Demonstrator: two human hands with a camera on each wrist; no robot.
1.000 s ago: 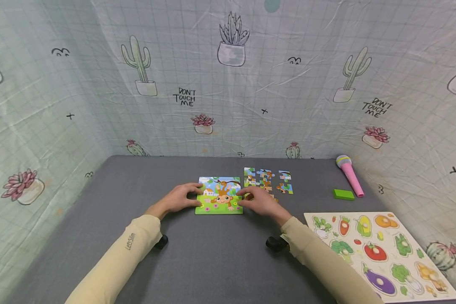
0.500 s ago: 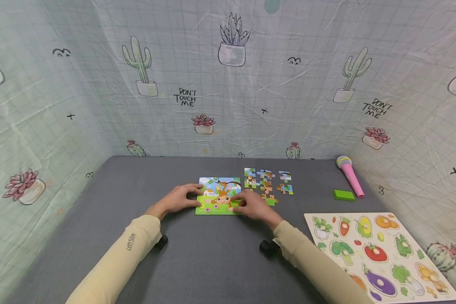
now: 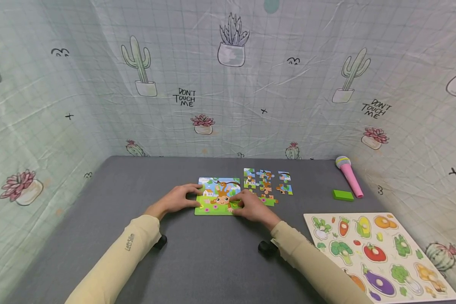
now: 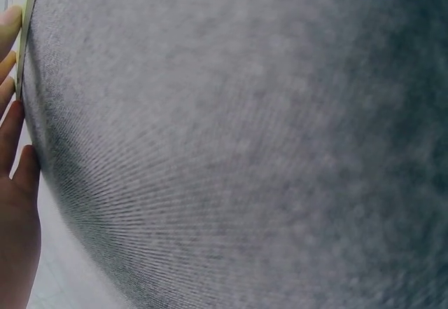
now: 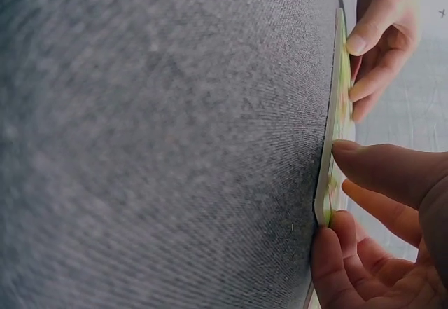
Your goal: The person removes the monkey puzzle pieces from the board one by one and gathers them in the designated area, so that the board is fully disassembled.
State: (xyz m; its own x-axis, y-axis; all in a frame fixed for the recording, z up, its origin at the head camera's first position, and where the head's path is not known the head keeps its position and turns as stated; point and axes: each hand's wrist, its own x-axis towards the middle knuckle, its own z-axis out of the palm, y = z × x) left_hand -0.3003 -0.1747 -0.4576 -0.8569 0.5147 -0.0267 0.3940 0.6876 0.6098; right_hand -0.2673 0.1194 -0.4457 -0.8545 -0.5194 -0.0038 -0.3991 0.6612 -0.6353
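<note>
A monkey jigsaw puzzle (image 3: 222, 192) lies flat in the middle of the grey table, its picture filled in. My left hand (image 3: 176, 197) rests at its left side, thumb and forefinger spread on the border; the left wrist view catches the puzzle's edge (image 4: 26, 25) beside these fingers. On the puzzle's lower right part, my right hand (image 3: 252, 206) presses with forefinger and thumb. In the right wrist view the right thumb (image 5: 374, 169) touches the near edge, and other fingers (image 5: 336, 253) bend around the corner. The right hand hides the picture's right side.
Several loose jigsaw pieces (image 3: 266, 185) lie right of the puzzle, partly behind my right hand. Farther right are a green block (image 3: 343, 195) and a pink toy microphone (image 3: 351, 179). A vegetable peg board (image 3: 380, 234) lies at front right, under my right forearm in view. Printed curtains surround the table.
My right hand has shifted left from the puzzle's right edge onto its lower right part, uncovering more loose pieces. The left hand and the puzzle stay in place.
</note>
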